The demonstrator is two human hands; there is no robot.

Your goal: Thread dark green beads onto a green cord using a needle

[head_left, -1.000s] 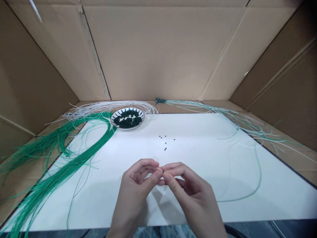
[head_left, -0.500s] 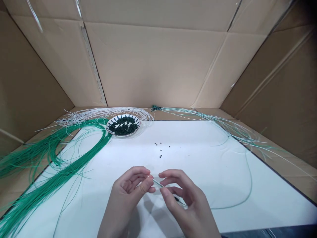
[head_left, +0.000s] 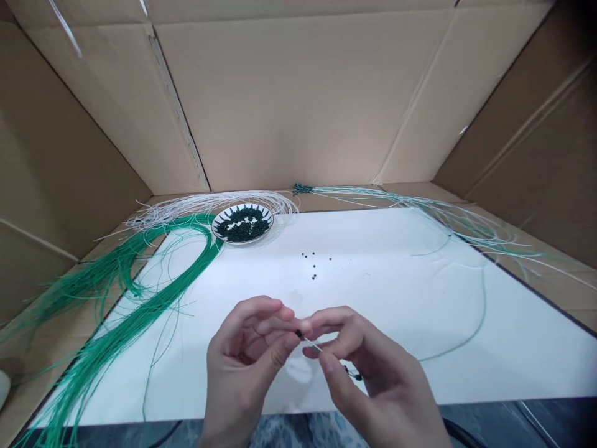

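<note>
My left hand (head_left: 247,358) is closed, its thumb and fingertips pinching a small black bead (head_left: 299,334). A thin white cord (head_left: 312,343) runs from that bead to my right hand (head_left: 377,367), whose thumb and fingers are pinched on it. Whether the cord passes through the bead is too small to tell. Below the right fingers, more black beads (head_left: 358,377) show on a strand, partly hidden by the hand. A pale green cord (head_left: 484,317) curves over the white board to the right of that hand. Both hands are above the board's near edge.
Several loose black beads (head_left: 314,266) lie mid-board (head_left: 373,292). At the back left, a striped plate (head_left: 269,226) holds many more. Bundles of green cord (head_left: 168,292) and white cord (head_left: 186,208) lie left; a beaded bundle (head_left: 387,197) lies back right. Cardboard walls (head_left: 303,106) surround the board.
A black bead now shows at my left fingertips, where only cord was visible before. My hands have come closer together, and the view has shifted, showing the board's near edge.
</note>
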